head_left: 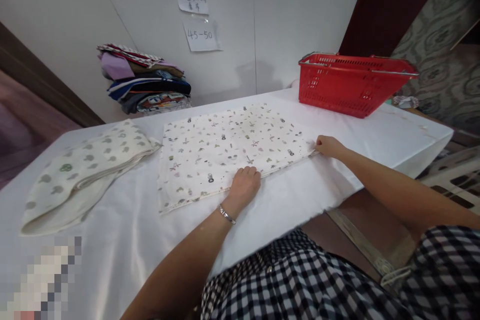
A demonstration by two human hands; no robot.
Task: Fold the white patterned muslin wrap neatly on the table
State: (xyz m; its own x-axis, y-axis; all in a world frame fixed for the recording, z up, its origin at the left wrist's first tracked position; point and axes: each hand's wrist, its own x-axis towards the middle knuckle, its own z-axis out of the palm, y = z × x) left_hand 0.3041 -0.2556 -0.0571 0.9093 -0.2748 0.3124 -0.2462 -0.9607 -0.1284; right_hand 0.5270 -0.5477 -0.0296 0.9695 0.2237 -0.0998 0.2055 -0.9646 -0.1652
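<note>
A white cloth with small printed figures lies flat in a folded rectangle on the white-covered table. My left hand, with a silver bracelet at the wrist, has its fingers curled over the middle of the near edge. At the cloth's near right corner, my right hand pinches the fabric. To the left lies a second cream cloth with grey spots, loosely folded, its right tip touching or close beside the printed cloth.
A red basket stands at the table's back right. Stacked folded fabrics sit behind the back left edge. Two paper signs hang on the wall. The white tablecloth drapes over the near edge.
</note>
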